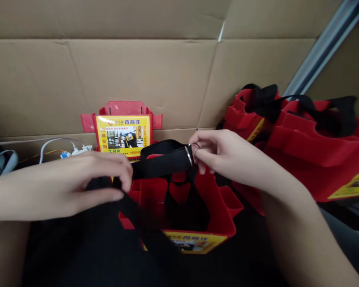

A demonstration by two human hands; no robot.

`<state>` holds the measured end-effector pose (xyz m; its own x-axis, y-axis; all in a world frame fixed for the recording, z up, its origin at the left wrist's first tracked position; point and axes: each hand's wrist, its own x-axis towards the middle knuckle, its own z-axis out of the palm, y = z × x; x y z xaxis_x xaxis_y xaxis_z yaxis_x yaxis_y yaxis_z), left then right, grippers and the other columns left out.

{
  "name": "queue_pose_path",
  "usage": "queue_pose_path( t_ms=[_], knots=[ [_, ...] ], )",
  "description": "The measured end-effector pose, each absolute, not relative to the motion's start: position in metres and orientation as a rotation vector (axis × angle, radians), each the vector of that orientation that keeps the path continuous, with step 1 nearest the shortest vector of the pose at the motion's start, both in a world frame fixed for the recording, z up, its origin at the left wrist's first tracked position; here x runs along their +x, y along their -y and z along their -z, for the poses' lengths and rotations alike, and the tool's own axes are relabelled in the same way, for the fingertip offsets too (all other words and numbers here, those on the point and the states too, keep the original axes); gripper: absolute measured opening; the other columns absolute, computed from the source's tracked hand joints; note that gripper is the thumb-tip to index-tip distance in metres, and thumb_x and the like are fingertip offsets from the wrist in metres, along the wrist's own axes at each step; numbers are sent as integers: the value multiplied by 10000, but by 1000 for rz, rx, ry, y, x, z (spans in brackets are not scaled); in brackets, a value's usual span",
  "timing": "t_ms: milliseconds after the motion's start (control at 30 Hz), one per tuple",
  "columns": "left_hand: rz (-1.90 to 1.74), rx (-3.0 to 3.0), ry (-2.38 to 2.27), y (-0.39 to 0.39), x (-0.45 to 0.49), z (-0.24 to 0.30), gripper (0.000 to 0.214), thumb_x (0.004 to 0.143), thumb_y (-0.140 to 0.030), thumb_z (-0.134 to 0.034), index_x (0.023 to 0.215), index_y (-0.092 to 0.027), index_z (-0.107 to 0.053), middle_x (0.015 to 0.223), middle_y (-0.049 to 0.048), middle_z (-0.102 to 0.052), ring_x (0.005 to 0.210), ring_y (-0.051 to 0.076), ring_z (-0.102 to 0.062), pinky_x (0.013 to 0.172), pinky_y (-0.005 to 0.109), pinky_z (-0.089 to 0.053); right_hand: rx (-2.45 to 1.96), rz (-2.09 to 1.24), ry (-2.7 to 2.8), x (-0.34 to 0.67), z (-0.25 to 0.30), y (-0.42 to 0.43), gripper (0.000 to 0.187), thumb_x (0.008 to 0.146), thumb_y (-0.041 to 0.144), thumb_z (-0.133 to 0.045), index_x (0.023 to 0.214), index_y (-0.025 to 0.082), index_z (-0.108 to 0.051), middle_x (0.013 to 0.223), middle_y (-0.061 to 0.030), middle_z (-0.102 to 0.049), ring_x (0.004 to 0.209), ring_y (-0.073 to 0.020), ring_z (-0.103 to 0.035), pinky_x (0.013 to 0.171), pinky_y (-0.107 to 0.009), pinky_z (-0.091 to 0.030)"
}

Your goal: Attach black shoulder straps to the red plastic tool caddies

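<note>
A black webbing strap (pixel 163 164) stretches between my two hands above an open red plastic tool box (pixel 219 211). My left hand (pixel 98 181) pinches the strap on the left, and a length of it hangs down in front of the box. On the right, the fingers of my right hand (pixel 211 151) close on the strap's end beside a metal ring (pixel 189 156). More black strap lies looped inside the box, which carries a yellow label (pixel 194 242) on its front.
Behind the box stands another red tool box (pixel 124 109) with a yellow label. More red boxes (pixel 311 151) with black straps sit at the right. White plugs and cables (pixel 77 150) lie at left. Cardboard (pixel 137 75) covers the back, with a metal bar (pixel 323 46) at upper right.
</note>
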<state>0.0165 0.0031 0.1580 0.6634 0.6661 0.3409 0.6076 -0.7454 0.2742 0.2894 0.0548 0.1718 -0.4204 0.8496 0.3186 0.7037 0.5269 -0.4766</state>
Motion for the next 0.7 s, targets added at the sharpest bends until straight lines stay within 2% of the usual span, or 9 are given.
queue_pose_path(
  t_ms=[67, 167, 267, 367, 433, 533, 700],
  knots=[
    [-577, 2760, -986, -15, 27, -161, 218, 889, -180, -442, 1023, -272, -587, 1083, -25, -608, 988, 117, -556, 846, 213, -452, -1206, -507, 2206, 283, -171, -49, 52, 768, 144, -471, 780, 184, -502, 535, 24, -605, 491, -101, -573, 453, -192, -405],
    [-920, 2631, -1060, -26, 51, -156, 243, 882, -209, -472, 1112, -252, -535, 1160, -4, -579, 1065, 131, -528, 897, 234, -438, -1123, -790, 2147, 275, -168, -43, 71, 784, 153, -480, 848, 183, -489, 597, 11, -625, 498, -109, -591, 425, -190, -443],
    [-1064, 2535, -1105, -27, 75, -144, 434, 774, -309, -640, 1177, -239, -496, 1159, 9, -587, 1013, 154, -565, 845, 241, -467, -1006, -1042, 2116, 269, -164, -43, 51, 814, 195, -489, 862, 184, -500, 674, -3, -640, 572, -122, -627, 438, -194, -485],
    [-1101, 2547, -1160, -26, 87, -136, 352, 765, -296, -639, 1102, -245, -549, 1048, -17, -646, 891, 142, -617, 740, 225, -485, -901, -1119, 2185, 267, -159, -47, 92, 842, 257, -487, 869, 183, -536, 749, -17, -656, 655, -125, -639, 460, -186, -490],
    [-1190, 2522, -1241, -26, 88, -134, 283, 775, -263, -616, 1054, -236, -577, 995, -23, -667, 858, 138, -628, 709, 219, -479, -868, -1057, 2201, 268, -157, -52, 125, 852, 256, -480, 942, 189, -536, 772, -14, -652, 670, -118, -630, 470, -185, -483],
    [-1216, 2485, -1237, -27, 83, -135, 277, 751, -232, -630, 1026, -241, -596, 1000, -32, -669, 882, 142, -622, 719, 220, -467, -857, -767, 2222, 270, -156, -59, 252, 827, 229, -536, 1077, 202, -518, 695, 24, -610, 599, -94, -583, 489, -186, -456],
    [-1116, 2482, -1118, -27, 79, -138, 160, 736, -168, -621, 882, -232, -601, 856, -67, -659, 782, 107, -597, 685, 199, -441, -715, -462, 2433, 272, -155, -65, 219, 841, 237, -541, 1052, 206, -592, 633, 48, -564, 523, -62, -488, 514, -191, -389]
  ],
)
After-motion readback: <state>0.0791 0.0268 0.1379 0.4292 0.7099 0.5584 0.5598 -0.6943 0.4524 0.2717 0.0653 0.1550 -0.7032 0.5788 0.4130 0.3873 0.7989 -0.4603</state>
